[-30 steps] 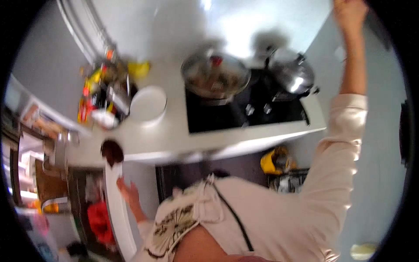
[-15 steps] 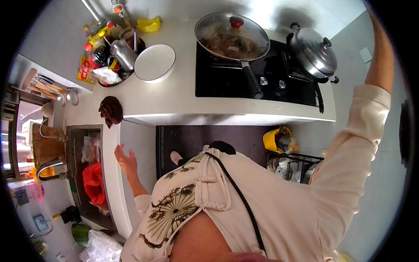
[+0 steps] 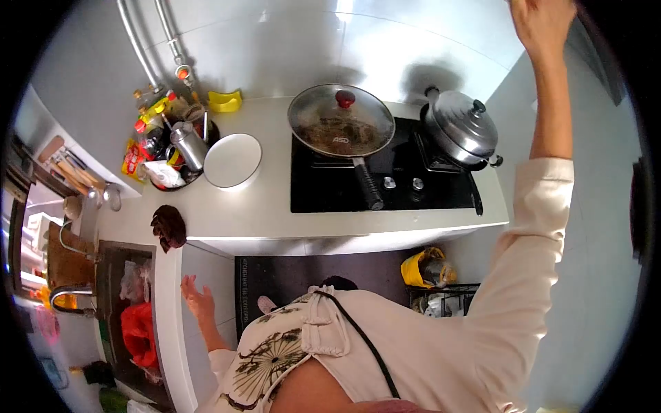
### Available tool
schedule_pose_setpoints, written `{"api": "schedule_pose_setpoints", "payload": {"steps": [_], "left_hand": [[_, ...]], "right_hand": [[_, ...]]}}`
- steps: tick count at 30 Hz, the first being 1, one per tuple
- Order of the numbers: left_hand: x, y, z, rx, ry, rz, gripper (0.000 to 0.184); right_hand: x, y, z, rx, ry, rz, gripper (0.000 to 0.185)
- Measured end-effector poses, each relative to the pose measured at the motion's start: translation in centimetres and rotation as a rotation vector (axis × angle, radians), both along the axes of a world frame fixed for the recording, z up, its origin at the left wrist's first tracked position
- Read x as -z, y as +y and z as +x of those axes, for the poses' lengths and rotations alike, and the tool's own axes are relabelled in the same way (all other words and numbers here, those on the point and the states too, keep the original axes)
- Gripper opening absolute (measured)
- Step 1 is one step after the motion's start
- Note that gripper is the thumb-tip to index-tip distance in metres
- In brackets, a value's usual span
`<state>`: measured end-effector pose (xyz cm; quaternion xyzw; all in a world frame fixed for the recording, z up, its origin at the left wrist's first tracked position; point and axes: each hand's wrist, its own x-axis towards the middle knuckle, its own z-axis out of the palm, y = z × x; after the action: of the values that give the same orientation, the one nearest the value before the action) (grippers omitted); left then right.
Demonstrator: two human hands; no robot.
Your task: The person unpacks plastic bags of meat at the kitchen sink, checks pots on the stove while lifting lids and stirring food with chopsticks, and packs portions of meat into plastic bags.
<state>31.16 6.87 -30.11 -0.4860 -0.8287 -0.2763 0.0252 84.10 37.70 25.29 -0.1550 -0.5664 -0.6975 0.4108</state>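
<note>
My left hand hangs in the air beside the counter edge near the sink, fingers spread, holding nothing. My right hand is raised high at the upper right, above and right of the stove. Its fingers are cut off by the view's edge, so any hold is hidden. Below it, a lidded steel pot stands on the black stove. Left of the pot sits a frying pan under a glass lid with a red knob, brown food showing through. A white bowl rests on the counter left of the stove.
A dark brown cloth-like bundle lies at the counter corner. Bottles and a steel jug crowd a tray at the back left. The sink holds a red bag. A yellow bag sits by a floor rack.
The view has tilted upward, so the stove and counter sit lower. My right hand has come into view at the top right. My left hand remains open beside the counter.
</note>
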Motion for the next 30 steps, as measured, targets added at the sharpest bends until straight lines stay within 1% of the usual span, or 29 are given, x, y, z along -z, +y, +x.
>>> {"api": "schedule_pose_setpoints", "payload": {"steps": [1,2,3,4,6,8,10,12,14,16,18,22,23,25,28,29,30], "left_hand": [[-0.2,-0.2,-0.2,-0.019,0.008,-0.006,0.045],[-0.2,0.1,-0.3,0.015,-0.003,0.021,0.045],[-0.4,0.2,-0.2,0.048,-0.018,0.041,0.044],[-0.6,0.2,0.0,0.050,0.020,0.043,0.044],[-1.4,0.1,0.6,0.041,0.054,0.016,0.043],[-2.8,0.0,1.2,0.049,0.039,0.045,0.042],[-3.6,-1.0,1.3,0.023,0.022,0.023,0.042],[-3.9,-1.5,1.4,0.026,0.007,0.010,0.041],[-3.5,-3.1,0.9,0.033,0.049,0.023,0.041],[-3.5,-4.4,0.8,-0.033,0.070,-0.066,0.039],[-3.2,-5.7,0.0,-0.021,0.066,-0.076,0.039],[-3.5,-6.5,-1.9,-0.076,0.036,-0.144,0.038],[-3.5,-6.4,-2.6,-0.071,0.038,-0.151,0.038],[-3.2,-5.8,-3.6,-0.041,0.089,-0.118,0.039],[-3.5,-3.9,-4.5,-0.016,0.004,-0.120,0.038],[-3.6,-3.2,-5.0,0.003,0.007,-0.132,0.038],[-3.6,-2.5,-5.4,0.027,0.010,-0.142,0.038]], "right_hand": [[0.6,-0.3,0.9,0.039,0.022,-0.014,0.060],[1.5,-0.7,1.3,0.075,0.041,-0.037,0.058],[3.2,-2.2,0.4,0.109,0.083,-0.113,0.054],[4.4,-2.2,1.1,0.183,0.078,-0.132,0.056],[8.1,0.1,2.2,0.025,0.094,-0.420,0.049],[13.1,1.3,-0.6,-0.093,0.011,-0.713,0.039],[18.8,4.0,-1.5,0.209,0.005,-1.306,0.062],[25.7,8.1,-2.4,0.364,-0.017,-1.188,0.048],[29.8,11.0,-3.3,0.466,0.079,-1.429,0.061],[31.5,12.6,-4.8,0.622,0.149,-1.613,0.065],[33.6,14.2,-5.8,0.640,0.206,-1.674,0.066],[35.1,16.1,-8.0,0.635,0.280,-1.831,0.067],[35.2,16.2,-8.6,0.639,0.285,-1.838,0.067],[35.0,16.5,-9.5,0.791,0.247,-1.852,0.072],[35.8,17.4,-10.0,0.827,0.243,-1.860,0.072],[36.1,17.2,-10.1,0.832,0.251,-1.785,0.072],[36.4,16.8,-10.1,0.849,0.265,-1.796,0.072]]}}
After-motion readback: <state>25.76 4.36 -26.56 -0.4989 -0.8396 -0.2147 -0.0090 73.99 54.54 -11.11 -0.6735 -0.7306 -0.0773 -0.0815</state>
